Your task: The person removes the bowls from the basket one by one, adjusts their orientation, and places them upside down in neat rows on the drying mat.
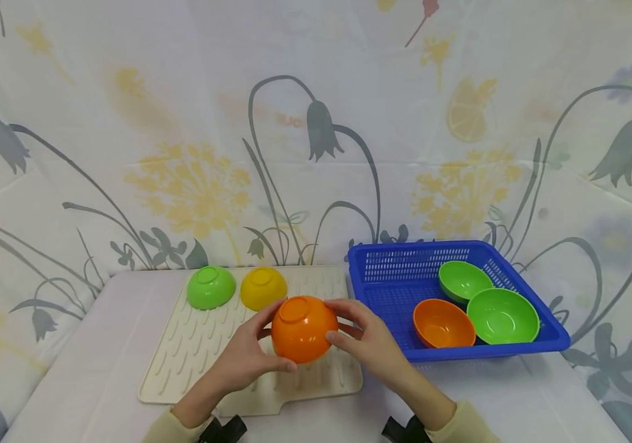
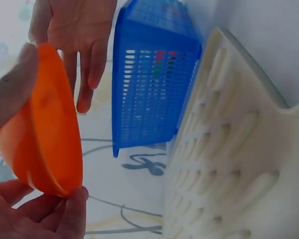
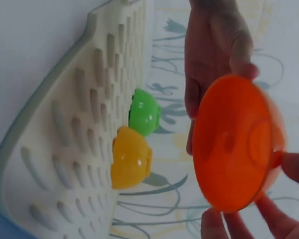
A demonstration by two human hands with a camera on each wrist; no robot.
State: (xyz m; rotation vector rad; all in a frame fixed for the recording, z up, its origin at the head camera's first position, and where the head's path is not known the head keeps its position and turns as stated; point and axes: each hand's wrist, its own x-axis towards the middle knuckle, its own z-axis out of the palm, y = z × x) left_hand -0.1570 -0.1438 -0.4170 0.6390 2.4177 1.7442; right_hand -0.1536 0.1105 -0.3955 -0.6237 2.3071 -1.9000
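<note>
An orange bowl [image 1: 304, 332], turned upside down, is held in the air above a cream drying mat [image 1: 183, 351] with raised ridges. My left hand [image 1: 245, 355] grips it from the left, thumb on the near side. From the right, my right hand [image 1: 370, 339] pinches the same bowl between thumb and fingers, as the right wrist view also shows. Behind it on the mat, a green bowl [image 1: 210, 287] and a yellow bowl [image 1: 263, 288] rest upside down side by side.
To the right of the mat stands a blue perforated basket [image 1: 393, 295]. Inside it, upright, are an orange bowl [image 1: 444, 324], a smaller-looking green bowl [image 1: 464, 280] and another green bowl [image 1: 504, 317]. A flower-printed cloth [image 1: 205, 123] hangs behind.
</note>
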